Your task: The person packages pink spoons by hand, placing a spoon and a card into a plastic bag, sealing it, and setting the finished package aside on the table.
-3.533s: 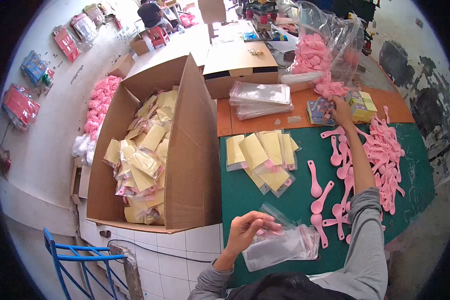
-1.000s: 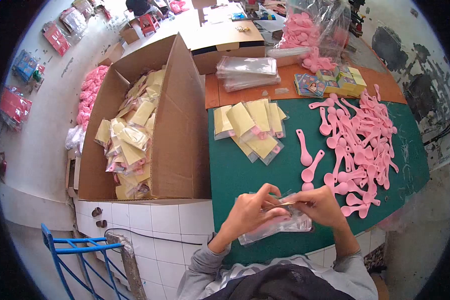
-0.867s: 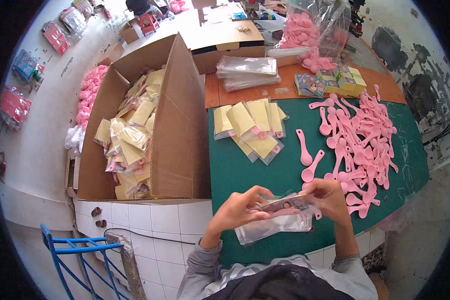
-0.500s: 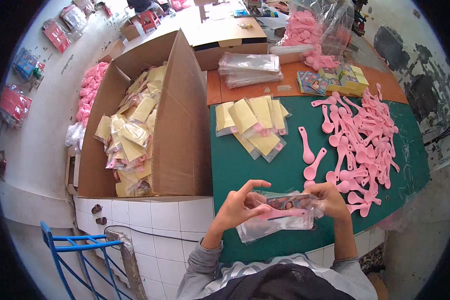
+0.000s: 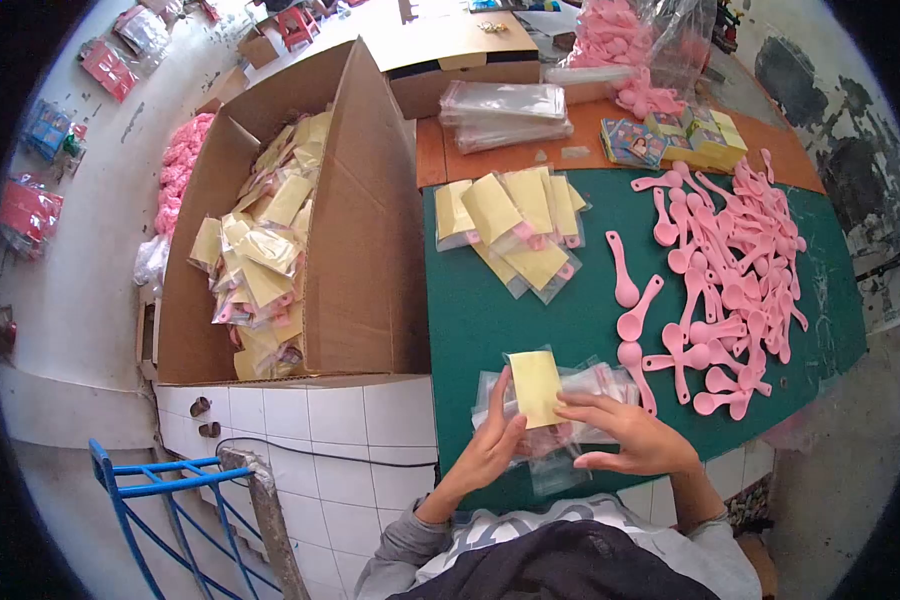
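Observation:
Near the table's front edge, my left hand (image 5: 492, 448) grips a clear plastic bag along its left side, fingers behind and thumb in front. The pale yellow back of a card (image 5: 538, 388) shows through the upper part of the bag. Something pink shows faintly below the card. Stretched out and apart, the fingers of my right hand (image 5: 638, 436) touch the bag's right side. Under both hands lie loose clear plastic bags (image 5: 610, 385). A pink spoon (image 5: 637, 378) lies just beyond my right hand, with two more spoons farther up.
A heap of pink spoons (image 5: 735, 270) covers the table's right side. Filled bags with yellow cards (image 5: 495, 208) lie at the back left. Stacks of cards (image 5: 705, 140) and clear bags (image 5: 500, 112) stand behind. A large cardboard box (image 5: 365, 250) stands left, holding many filled bags.
The bag has turned over: the pink spoon and printed card side faced up, and now the yellow back does. My right hand has let go its pinch and spread its fingers.

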Demonstrator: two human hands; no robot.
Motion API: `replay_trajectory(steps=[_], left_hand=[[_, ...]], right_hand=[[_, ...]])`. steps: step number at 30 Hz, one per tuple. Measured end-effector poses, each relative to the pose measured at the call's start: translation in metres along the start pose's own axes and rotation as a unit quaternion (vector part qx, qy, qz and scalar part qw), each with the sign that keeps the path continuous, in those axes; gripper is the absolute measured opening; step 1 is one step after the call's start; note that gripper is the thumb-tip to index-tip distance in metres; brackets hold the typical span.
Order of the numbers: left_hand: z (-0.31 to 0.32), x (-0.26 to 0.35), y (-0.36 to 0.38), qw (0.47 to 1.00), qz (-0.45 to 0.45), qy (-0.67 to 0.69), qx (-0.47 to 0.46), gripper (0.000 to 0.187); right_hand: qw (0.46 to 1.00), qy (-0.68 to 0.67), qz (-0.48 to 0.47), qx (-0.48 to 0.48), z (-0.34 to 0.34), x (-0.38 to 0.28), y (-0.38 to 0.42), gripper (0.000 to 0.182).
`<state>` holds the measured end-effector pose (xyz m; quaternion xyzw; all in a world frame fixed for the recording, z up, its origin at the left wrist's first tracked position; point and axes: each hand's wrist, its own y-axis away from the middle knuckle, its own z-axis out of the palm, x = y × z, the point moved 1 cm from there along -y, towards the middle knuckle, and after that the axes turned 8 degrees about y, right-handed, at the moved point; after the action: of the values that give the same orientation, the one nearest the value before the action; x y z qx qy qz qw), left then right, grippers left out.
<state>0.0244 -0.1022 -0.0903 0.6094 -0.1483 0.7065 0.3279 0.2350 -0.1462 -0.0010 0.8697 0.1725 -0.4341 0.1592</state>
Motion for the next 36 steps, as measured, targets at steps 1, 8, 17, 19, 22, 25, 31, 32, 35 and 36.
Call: replay_trajectory(steps=[1, 8, 17, 19, 22, 25, 31, 32, 35, 36], left_hand=[[-0.003, -0.014, 0.003, 0.999, 0.018, -0.047, -0.008, 0.075], [0.001, 0.013, 0.004, 0.992, -0.040, 0.117, -0.025, 0.083], [0.009, 0.010, 0.015, 0.990, -0.065, 0.124, -0.031, 0.070], [0.008, 0.009, 0.020, 0.990, -0.081, 0.110, -0.021, 0.064], [0.007, 0.014, 0.027, 0.990, -0.082, 0.116, 0.012, 0.057], [0.004, 0.017, 0.030, 0.990, -0.070, 0.112, 0.047, 0.053], [0.002, 0.012, 0.031, 0.998, -0.033, 0.019, 0.051, 0.051], [0.003, 0.014, 0.030, 0.998, -0.029, 0.007, 0.048, 0.051], [0.006, 0.017, 0.027, 0.999, -0.009, 0.022, 0.040, 0.050], [0.007, 0.018, 0.026, 0.999, 0.000, 0.034, 0.038, 0.049]], right_hand=[[1.000, 0.013, 0.001, 0.017, 0.003, 0.003, 0.000, 0.054], [0.976, -0.114, 0.113, 0.147, 0.028, 0.011, -0.019, 0.041], [0.954, 0.179, 0.090, 0.224, 0.041, 0.005, -0.021, 0.031], [0.937, 0.261, 0.053, 0.227, 0.047, -0.003, -0.020, 0.033], [0.958, 0.212, 0.021, 0.192, 0.055, -0.005, -0.019, 0.031], [0.973, 0.151, 0.018, 0.174, 0.063, -0.003, -0.030, 0.027], [0.979, 0.106, 0.023, 0.172, 0.071, 0.004, -0.042, 0.019], [0.983, 0.089, 0.021, 0.161, 0.069, 0.006, -0.042, 0.019], [0.988, 0.066, 0.000, 0.141, 0.065, 0.009, -0.040, 0.019], [0.986, 0.077, -0.020, 0.145, 0.063, 0.006, -0.038, 0.019]])
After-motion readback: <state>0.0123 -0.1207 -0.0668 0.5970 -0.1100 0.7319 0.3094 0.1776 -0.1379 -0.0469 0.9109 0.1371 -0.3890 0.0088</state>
